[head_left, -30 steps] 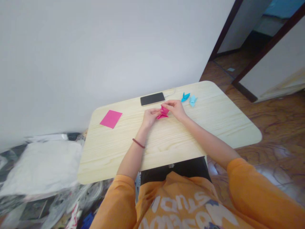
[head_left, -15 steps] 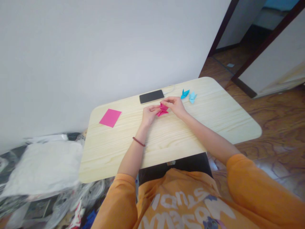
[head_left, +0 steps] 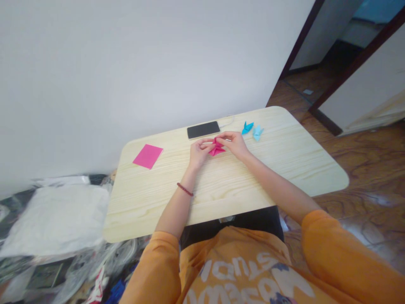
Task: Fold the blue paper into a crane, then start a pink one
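A partly folded pink paper piece (head_left: 217, 149) sits between both my hands near the far middle of the light wooden table (head_left: 228, 190). My left hand (head_left: 198, 153) pinches its left side with closed fingers. My right hand (head_left: 234, 142) pinches its right and top side, fingers closed too. A flat pink paper sheet (head_left: 147, 156) lies at the far left of the table. Two folded paper figures, a blue one (head_left: 247, 127) and a light blue one (head_left: 257, 132), rest just right of my right hand.
A black phone (head_left: 203, 129) with a cable lies beyond my hands by the white wall. White bags and clutter (head_left: 57, 219) fill the floor at the left. A doorway (head_left: 319, 46) and wooden floor open at the right.
The hands stay on the pink piece, pressed closer together over it. The view shifted slightly.
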Action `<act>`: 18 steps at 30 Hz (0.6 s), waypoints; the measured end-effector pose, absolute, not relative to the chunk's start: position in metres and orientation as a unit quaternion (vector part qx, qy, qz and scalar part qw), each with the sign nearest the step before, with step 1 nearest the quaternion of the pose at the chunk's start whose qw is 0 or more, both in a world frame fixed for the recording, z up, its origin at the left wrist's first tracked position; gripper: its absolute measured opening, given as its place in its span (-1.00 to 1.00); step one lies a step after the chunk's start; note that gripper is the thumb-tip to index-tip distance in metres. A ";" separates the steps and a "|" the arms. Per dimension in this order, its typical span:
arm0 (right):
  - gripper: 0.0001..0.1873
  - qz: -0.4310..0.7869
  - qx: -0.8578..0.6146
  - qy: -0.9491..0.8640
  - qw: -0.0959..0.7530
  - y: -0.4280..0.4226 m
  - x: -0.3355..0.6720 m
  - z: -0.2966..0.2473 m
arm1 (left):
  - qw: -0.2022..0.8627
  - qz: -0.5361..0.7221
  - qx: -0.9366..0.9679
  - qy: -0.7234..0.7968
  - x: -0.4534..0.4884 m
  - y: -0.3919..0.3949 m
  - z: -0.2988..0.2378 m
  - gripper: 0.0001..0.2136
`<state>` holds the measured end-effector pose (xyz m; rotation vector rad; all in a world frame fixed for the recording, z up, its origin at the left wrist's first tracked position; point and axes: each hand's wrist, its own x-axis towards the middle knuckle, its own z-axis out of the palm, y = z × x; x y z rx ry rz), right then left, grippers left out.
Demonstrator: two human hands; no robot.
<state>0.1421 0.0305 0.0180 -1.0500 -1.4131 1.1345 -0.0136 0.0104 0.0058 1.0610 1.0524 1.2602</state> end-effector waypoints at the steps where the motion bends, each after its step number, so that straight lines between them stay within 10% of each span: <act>1: -0.78 0.469 -0.435 -0.584 0.499 0.030 0.142 0.019 | 0.559 0.535 0.451 0.445 -0.013 0.010 0.006 -0.61; 18: -0.59 0.522 -0.420 -0.560 0.488 0.029 0.143 0.021 | 0.567 0.487 0.486 0.453 -0.014 0.005 0.013 -0.58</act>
